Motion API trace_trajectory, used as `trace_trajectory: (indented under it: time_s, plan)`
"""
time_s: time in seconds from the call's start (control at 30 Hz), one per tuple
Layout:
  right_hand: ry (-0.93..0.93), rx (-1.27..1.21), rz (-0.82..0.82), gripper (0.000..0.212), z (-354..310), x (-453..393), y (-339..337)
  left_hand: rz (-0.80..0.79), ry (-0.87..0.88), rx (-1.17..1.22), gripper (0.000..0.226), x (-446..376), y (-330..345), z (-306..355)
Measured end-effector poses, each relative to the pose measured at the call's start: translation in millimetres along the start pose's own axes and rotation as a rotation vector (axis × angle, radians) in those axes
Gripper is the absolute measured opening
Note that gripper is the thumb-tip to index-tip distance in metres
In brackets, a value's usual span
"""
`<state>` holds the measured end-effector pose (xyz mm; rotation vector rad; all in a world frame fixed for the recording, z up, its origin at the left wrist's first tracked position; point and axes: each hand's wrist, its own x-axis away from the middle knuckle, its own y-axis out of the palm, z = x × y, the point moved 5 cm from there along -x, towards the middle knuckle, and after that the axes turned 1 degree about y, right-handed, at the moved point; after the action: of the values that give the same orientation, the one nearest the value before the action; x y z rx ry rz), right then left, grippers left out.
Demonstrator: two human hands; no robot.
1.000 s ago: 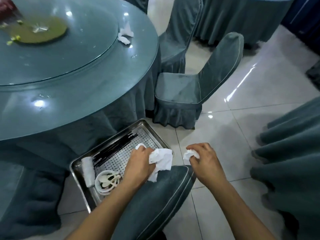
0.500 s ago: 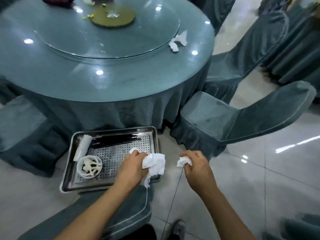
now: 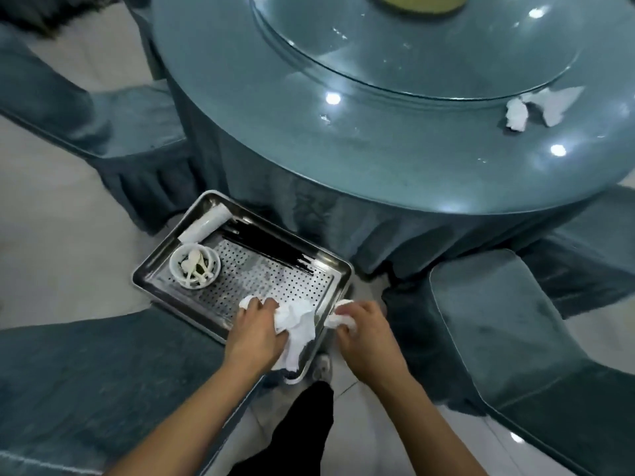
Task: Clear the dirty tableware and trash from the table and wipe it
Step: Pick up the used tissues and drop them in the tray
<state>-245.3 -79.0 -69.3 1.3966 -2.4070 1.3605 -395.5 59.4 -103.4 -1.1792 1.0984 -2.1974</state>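
A: Steel tray [image 3: 165,269] sits on the near-left chair [image 3: 86,372], below the surface [image 3: 378,149]. Holds a white bowl [image 3: 195,266] of spoons, black chopsticks [image 3: 268,247] and a white roll [image 3: 205,224] at its far-left rim.

B: Hands?

A: Left hand [image 3: 256,329] is clenched on a crumpled white napkin [image 3: 296,321], over the tray's near-right corner. Right hand [image 3: 364,334] is curled round a smaller wad [image 3: 338,316], just right of the tray rim, off the tray.

B: So both are full. Step?

A: Dropping trash in the tray, I'd judge. Neither is let go yet.

B: What's left on the surface?

A: Two loose napkin scraps [image 3: 536,109] at the far right, beside the glass turntable [image 3: 429,56]. Some yellow-green thing is on the turntable at the top edge; can't tell what.

B: Key relation?

A: Scraps lie far and right of both hands, well apart, up on the surface. Right hand is nearer. No real long axis, they're just crumpled lumps side by side. Reach goes forward-right and up once that hand is emptied. Wiping not started, by the look.
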Motion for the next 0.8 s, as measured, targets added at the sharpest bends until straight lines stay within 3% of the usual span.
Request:
trace_trajectory:
  time_s: [0.2,0.33,0.63,0.8]
  plan:
    - [-0.111,0.13,-0.179,0.03,34,-104,38,-0.061,-0.256,0.136,0.062,-77,46,0]
    - [-0.176,0.181,-0.256,0.04,51,-155,75,-0.034,-0.336,0.181,0.051,-117,77,-25]
    - [-0.303,0.213,-0.395,0.03,30,-273,182,0.184,-0.53,0.365,0.056,-185,110,-98]
    - [-0.379,0.196,-0.408,0.035,7,-309,225,0.257,-0.601,0.36,0.061,-207,109,-127]
